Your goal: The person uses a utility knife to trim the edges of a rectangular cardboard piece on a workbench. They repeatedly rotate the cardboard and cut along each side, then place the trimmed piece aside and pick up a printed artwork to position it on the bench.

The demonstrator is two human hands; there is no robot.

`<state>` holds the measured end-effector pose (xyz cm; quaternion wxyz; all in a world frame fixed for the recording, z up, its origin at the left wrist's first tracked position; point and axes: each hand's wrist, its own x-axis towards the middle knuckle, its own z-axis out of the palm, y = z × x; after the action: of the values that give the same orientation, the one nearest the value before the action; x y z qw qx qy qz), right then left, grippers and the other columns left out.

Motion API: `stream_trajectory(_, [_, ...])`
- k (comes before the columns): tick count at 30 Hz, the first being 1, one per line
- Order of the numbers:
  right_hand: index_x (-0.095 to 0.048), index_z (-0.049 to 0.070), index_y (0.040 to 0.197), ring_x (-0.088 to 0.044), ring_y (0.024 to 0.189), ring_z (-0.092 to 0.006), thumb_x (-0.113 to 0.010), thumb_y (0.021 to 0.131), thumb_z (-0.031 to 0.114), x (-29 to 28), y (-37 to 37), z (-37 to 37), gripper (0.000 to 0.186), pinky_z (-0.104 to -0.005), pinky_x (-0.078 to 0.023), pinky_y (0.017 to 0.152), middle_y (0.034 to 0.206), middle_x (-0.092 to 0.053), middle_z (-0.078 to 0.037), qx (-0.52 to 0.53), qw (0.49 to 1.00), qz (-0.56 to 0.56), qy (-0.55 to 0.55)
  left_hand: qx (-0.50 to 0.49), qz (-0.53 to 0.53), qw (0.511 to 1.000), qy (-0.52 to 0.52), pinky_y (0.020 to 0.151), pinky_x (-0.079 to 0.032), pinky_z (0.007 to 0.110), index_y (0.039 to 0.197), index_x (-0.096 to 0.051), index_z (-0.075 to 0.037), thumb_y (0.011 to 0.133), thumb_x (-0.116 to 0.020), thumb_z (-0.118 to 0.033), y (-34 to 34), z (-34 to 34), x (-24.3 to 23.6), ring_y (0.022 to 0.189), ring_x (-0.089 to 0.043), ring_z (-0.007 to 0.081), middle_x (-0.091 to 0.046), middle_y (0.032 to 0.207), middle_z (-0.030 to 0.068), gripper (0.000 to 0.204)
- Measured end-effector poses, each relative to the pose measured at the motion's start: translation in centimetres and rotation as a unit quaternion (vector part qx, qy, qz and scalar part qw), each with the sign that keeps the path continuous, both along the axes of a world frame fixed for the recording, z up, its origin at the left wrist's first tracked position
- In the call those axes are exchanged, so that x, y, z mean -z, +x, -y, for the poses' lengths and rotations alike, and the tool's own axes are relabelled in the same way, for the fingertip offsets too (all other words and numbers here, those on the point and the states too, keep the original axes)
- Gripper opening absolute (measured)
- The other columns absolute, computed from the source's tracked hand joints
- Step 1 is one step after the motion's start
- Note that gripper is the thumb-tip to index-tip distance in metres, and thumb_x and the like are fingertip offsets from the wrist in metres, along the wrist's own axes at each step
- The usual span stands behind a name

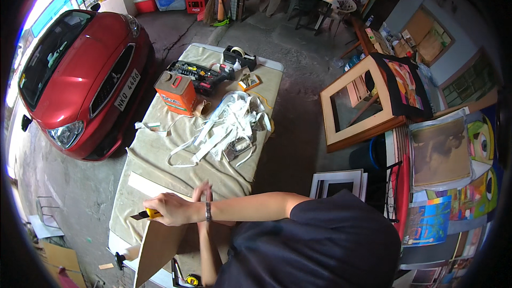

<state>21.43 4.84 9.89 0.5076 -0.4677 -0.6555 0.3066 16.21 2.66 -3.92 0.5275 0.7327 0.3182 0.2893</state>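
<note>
My right hand [172, 209] is closed around a yellow utility knife [151, 213], its dark blade pointing left. The right forearm reaches across from the right, over my left wrist. Just beyond it, my left hand [202, 190] shows its fingers stretched out and apart, with nothing visible in them; its palm is partly hidden. Under the right hand, a brown board [159, 248] stands tilted at the table's near end. A flat white strip [152, 183] lies on the cloth beyond the hands. A yellow and black tape measure [193, 279] rests close to my body.
On the cloth-covered table [154, 154] are a heap of white strips [226, 128], an orange tin [176, 95], a power drill [213, 81] and a tape dispenser [240, 56]. A red car [90, 74] stands left. Right are a large wooden frame [333, 133] and several pictures.
</note>
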Motion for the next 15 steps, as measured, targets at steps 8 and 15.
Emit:
stream_trajectory(8, [-0.047, -0.001, 0.08, -0.045, 0.058, -0.0287, -0.066, 0.088, 0.015, 0.5, 0.6, 2.3, 0.026, -0.0373, -0.039, 0.057, 0.066, -0.049, -0.015, -0.054, 0.994, -0.091, -0.003, -0.465, 0.309, 0.738, -0.378, 0.094, -0.042, 0.052, 0.13, -0.049, -0.003, 0.087, -0.041, -0.076, -14.0, 10.6, -8.7, 0.119, -0.05, 0.0313, -0.053, 0.128, 0.0151, 0.085])
stream_trajectory(15, [-0.043, 0.0, 0.076, -0.032, 0.057, -0.02, -0.061, 0.095, 0.032, 1.0, 2.2, 4.8, 0.041, -0.0363, -0.032, 0.055, 0.061, -0.034, -0.013, -0.085, 0.984, -0.13, -0.084, -0.452, 0.395, 0.668, -0.439, 0.11, -0.028, 0.065, 0.152, 0.005, 0.0, 0.083, -0.057, -0.067, -13.9, 8.4, -11.2, 0.137, -0.03, 0.0449, -0.021, 0.152, 0.0278, 0.114])
